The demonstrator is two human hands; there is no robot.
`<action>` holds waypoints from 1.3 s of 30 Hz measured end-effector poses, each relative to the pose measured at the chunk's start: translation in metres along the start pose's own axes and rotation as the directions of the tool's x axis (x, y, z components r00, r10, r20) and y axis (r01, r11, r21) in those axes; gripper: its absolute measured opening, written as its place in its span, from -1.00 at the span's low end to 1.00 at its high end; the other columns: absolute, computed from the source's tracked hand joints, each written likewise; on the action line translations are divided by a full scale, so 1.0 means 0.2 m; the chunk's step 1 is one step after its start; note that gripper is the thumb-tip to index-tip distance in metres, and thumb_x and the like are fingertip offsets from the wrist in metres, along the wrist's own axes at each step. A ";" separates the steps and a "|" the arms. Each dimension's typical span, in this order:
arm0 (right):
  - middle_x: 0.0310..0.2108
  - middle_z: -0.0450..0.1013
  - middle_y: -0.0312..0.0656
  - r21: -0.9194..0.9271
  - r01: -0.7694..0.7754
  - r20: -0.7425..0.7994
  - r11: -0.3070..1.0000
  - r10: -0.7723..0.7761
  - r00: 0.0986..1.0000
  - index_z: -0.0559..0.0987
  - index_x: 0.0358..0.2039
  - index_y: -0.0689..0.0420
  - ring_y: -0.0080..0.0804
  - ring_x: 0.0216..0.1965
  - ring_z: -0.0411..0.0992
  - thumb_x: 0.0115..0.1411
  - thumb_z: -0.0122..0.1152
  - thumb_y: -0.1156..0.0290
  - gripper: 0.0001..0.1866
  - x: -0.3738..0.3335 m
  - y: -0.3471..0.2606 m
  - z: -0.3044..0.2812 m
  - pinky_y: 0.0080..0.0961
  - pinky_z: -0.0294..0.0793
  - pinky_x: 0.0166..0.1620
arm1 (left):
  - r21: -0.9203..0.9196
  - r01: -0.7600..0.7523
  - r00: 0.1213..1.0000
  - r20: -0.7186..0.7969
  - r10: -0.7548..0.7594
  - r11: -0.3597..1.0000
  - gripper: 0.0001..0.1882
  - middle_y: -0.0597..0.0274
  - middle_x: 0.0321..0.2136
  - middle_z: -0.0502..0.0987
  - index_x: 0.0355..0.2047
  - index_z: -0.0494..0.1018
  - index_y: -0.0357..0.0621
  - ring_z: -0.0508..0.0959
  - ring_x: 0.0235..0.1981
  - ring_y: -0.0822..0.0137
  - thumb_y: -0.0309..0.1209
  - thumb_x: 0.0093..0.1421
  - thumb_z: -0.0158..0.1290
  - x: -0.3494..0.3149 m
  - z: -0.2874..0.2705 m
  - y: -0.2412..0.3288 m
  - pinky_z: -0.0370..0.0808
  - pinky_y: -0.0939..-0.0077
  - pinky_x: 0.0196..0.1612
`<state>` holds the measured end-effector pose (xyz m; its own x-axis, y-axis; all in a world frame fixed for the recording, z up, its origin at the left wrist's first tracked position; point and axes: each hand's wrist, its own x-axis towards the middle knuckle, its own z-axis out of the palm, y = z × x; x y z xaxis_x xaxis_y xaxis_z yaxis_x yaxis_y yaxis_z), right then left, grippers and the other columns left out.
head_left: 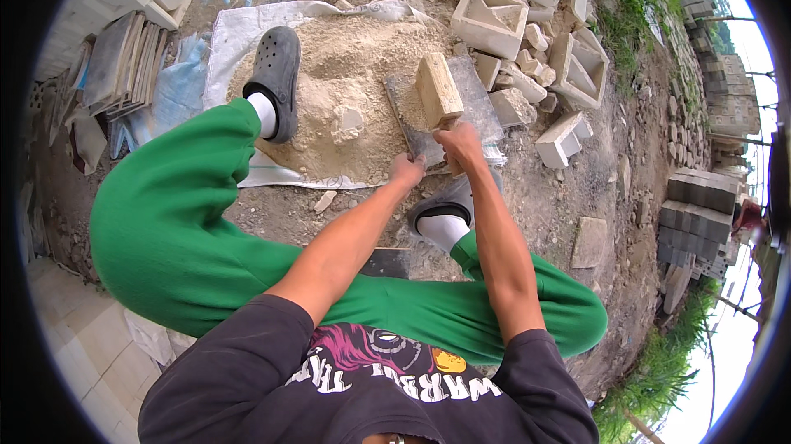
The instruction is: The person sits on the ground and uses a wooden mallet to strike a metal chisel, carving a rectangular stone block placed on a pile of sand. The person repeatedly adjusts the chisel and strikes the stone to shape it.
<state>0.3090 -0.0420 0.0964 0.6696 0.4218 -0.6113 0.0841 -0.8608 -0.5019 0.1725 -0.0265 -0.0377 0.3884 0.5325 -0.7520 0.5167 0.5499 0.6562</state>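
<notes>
My right hand (459, 144) is closed round the handle of a chunky wooden mallet (438, 91). The mallet's block-shaped head rises just beyond my fist, over a dark flat board (482, 96) dusted with sand. At the board's near-left edge my left hand (407, 170) is closed, its fingers at the rim; the exact grip is partly hidden. Left of the board, a heap of pale sandy powder (329, 73) with a few lumps spreads over a white woven sheet (227, 44).
Broken pale cast blocks (490, 24) and rubble lie at the far right. My grey clogs (276, 81) flank the work, the left one on the powder. Stacked flat boards (124, 61) lean at far left beside blue plastic sheeting (177, 86). Grey blocks (700, 205) are piled at right.
</notes>
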 end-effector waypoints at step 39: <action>-0.50 0.58 0.06 -0.605 0.070 -0.071 0.793 -0.141 0.987 0.62 -0.36 0.28 -0.01 -0.43 0.58 -0.11 0.31 0.29 -0.66 -0.82 0.14 -1.06 -0.22 0.55 -0.26 | -0.223 0.039 0.996 0.081 -0.022 0.974 -0.25 -0.03 -0.11 0.51 0.00 0.37 -0.45 0.58 -0.21 0.22 0.10 0.20 0.19 -0.09 -0.02 0.24 0.59 0.26 -0.22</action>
<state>0.3570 -0.1960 0.3119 0.7014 0.5182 -0.4895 0.5603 -0.8253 -0.0709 0.1876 -0.0077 0.0076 0.4375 0.4666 -0.7687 0.3485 0.7001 0.6233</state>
